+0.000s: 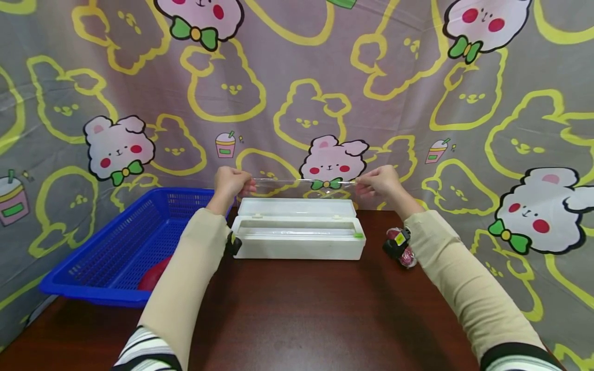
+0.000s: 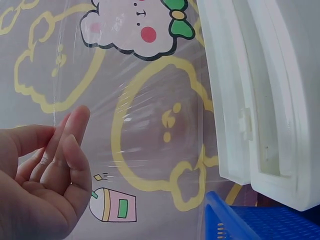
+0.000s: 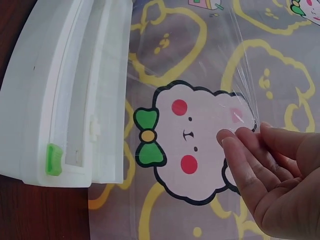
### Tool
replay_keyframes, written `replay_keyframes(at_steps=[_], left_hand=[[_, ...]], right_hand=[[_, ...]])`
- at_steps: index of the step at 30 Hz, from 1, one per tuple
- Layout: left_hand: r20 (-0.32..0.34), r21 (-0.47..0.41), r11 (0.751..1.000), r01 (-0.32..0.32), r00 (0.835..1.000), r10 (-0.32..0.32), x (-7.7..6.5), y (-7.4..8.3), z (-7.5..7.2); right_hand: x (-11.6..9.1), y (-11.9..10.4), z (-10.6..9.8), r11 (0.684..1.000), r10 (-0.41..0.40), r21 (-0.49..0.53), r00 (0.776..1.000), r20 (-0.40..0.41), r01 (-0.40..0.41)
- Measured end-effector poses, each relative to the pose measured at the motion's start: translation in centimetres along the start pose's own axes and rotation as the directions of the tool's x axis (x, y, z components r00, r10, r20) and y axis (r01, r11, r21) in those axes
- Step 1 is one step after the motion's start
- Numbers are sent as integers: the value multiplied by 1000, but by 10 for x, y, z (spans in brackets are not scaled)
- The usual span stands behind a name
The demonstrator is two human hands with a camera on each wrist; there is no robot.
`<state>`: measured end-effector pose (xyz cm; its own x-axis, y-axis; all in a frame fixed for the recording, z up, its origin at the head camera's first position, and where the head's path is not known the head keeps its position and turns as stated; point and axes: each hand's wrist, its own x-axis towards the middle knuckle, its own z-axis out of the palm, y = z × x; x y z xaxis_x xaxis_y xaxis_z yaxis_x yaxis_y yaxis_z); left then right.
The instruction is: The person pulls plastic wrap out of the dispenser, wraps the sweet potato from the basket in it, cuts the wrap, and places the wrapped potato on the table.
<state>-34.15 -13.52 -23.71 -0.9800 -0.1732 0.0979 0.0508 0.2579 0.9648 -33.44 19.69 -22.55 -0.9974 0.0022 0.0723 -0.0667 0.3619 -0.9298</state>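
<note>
A clear sheet of cling film (image 1: 303,180) is drawn out between both hands above a white cling film box (image 1: 297,248). My left hand (image 1: 232,183) pinches one corner of the film's edge between thumb and fingers. At the other corner, my right hand (image 1: 381,182) pinches the same edge. Faint creases in the film run down toward the box in both wrist views. The box's lid (image 1: 297,207) stands raised at the back, and a green slide cutter (image 3: 54,160) sits at the right end of its front part.
Left of the box stands a blue plastic basket (image 1: 93,296) with a red item (image 1: 155,274) inside, partly behind the left forearm. A red, shiny item (image 1: 408,258) lies on the dark wooden table (image 1: 297,314) beneath the right wrist. A patterned curtain (image 1: 399,113) hangs behind.
</note>
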Motion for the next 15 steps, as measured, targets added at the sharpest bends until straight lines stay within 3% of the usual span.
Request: replay_keyframes(at_steps=[15], left_hand=[[-1, -9, 999, -31, 1000, 31, 3, 9, -4]], right_hand=[[-1, -12, -3, 999, -1, 39, 1000, -23, 2]])
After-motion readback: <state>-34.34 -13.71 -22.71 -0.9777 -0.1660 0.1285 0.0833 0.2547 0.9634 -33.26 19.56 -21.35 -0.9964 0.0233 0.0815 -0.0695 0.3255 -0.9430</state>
